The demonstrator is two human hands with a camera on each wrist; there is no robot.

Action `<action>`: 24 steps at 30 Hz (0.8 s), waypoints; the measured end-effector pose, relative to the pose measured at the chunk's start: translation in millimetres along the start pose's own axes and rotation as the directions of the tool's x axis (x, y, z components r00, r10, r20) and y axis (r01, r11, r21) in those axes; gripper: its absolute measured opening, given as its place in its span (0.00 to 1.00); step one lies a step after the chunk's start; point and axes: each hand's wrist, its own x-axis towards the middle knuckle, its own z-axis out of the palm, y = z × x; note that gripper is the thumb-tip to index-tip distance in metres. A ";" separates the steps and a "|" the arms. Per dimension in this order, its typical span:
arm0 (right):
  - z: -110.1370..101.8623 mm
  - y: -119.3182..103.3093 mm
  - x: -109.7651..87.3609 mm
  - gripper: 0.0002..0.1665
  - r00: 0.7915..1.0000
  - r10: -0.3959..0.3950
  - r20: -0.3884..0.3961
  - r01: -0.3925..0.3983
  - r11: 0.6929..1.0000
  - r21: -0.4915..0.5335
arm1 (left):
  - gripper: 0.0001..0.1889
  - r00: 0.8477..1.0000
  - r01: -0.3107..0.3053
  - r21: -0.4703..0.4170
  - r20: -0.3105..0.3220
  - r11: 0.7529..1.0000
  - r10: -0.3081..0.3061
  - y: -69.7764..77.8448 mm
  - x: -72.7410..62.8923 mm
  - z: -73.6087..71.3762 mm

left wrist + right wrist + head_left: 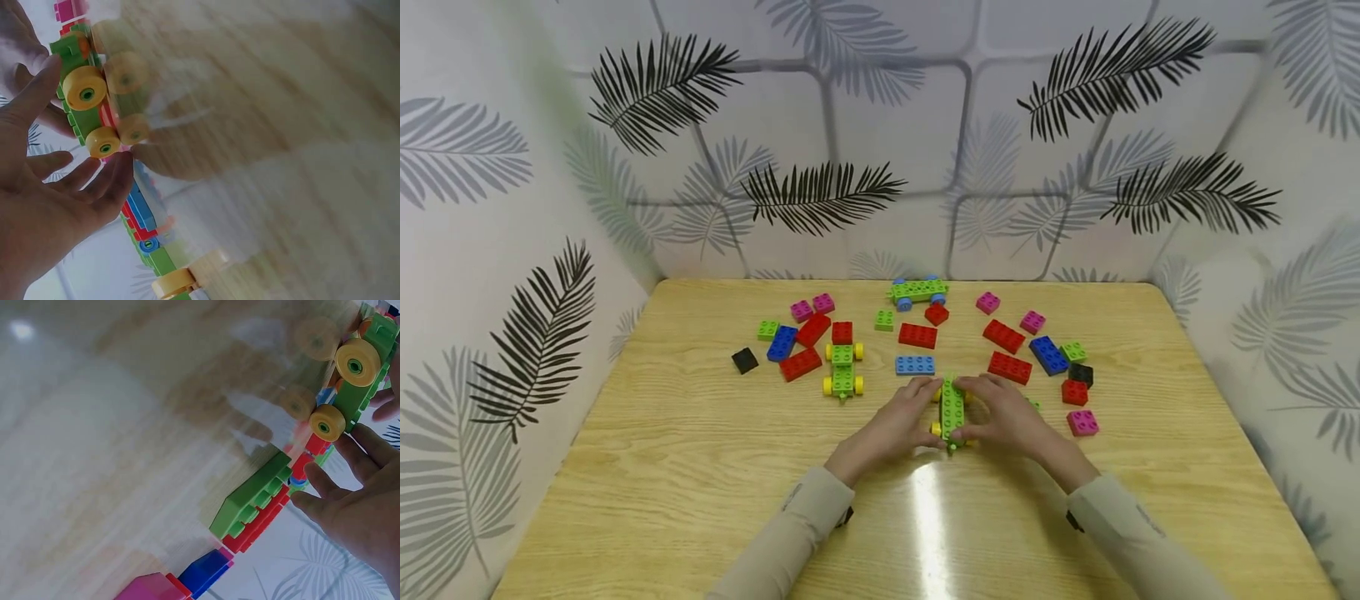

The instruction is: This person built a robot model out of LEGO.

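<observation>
A green toy car base [952,408] with yellow wheels stands lengthwise between both hands, its studs facing up. My left hand [891,425] holds it from the left, fingertips at the far end and thumb by the near end. From the right, my right hand [1011,421] grips it, fingers at the far end and thumb against the near part. In the right wrist view, the fingertips [347,440] reach the far yellow wheel. A green brick [253,490] stands beside the right hand, mostly hidden behind it in the head view.
Left of centre stands another green car base [842,371] with yellow wheels. A green one with blue wheels [917,291] is at the back edge. A light blue brick [914,365] lies just beyond the hands. Several red, pink, blue and black bricks [1009,367] lie around in an arc.
</observation>
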 end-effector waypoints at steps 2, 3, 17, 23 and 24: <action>1.5 -0.6 -1.9 0.50 1.000 -0.007 -0.004 0.007 1.000 0.003 | 0.50 1.000 0.009 0.009 0.019 1.000 -0.009 -0.6 1.8 0.7; 2.0 -0.9 -2.7 0.50 1.000 -0.011 -0.008 0.011 1.000 0.003 | 0.50 1.000 0.010 0.018 0.024 1.000 -0.010 -1.0 2.7 1.0; 8.3 -5.3 -11.0 0.50 0.998 -0.043 -0.039 0.044 0.999 0.012 | 0.56 0.995 -0.021 0.102 0.095 0.995 0.011 -3.0 8.0 1.0; 9.3 -6.1 -13.2 0.50 0.997 -0.058 -0.051 0.059 0.998 0.015 | 0.55 0.993 -0.023 0.065 0.116 0.998 0.015 -6.1 7.4 0.5; 9.5 -6.0 -13.4 0.50 0.997 -0.060 -0.051 0.061 0.998 0.014 | 0.55 0.993 -0.023 0.058 0.119 0.998 0.016 -6.2 7.3 0.3</action>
